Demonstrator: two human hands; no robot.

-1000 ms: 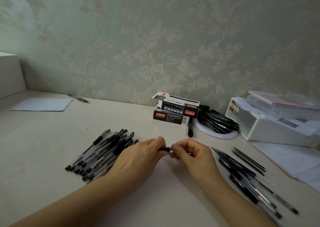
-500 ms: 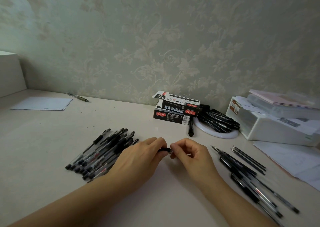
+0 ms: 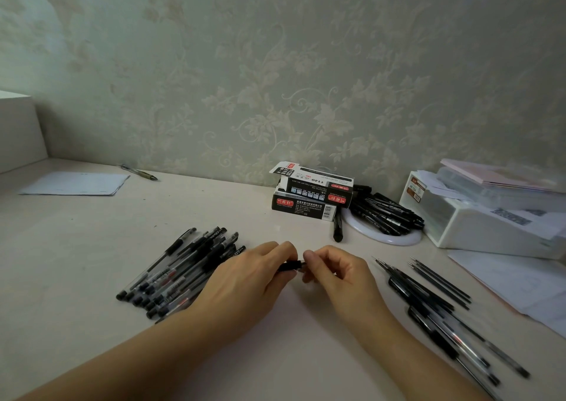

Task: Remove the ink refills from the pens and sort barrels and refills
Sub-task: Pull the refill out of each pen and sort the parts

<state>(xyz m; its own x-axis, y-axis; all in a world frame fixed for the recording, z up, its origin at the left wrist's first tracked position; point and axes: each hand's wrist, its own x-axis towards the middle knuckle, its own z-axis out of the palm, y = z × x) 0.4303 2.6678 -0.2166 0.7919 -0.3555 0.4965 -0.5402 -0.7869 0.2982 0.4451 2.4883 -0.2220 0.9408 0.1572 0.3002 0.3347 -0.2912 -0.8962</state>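
Head view shows my fingers [image 3: 309, 258] meeting over the middle of the table [image 3: 76, 247], pinched on one pen [image 3: 291, 266]. My left hand [image 3: 248, 281] curls round the dark grip end of it and my right hand [image 3: 333, 270] nips the tip end just beside, so only a short black stretch shows between them. I judge I am working the tip section loose to free the refill; the join itself is hidden under my fingertips.

What could go wrong starts right there. The tip piece looks small, and if it comes free suddenly it could slip from my right fingers and roll off across the table. Pulling at an angle might bend the thin refill, and a thumb on the point could smear ink.

Left of my left hand, just beside it, lies the pile of whole pens [image 3: 180, 272], partly under my wrist; a careless forearm could scatter them. To the right, well apart from my hands, thin loose refills [image 3: 441, 281] lie on the far side and emptied barrels [image 3: 444, 327] on the near side, touching in places, so a dropped part could muddle the sort. Farther off stand two pen boxes [image 3: 309, 197] and a white ring [image 3: 382, 238] heaped with more dark pens.
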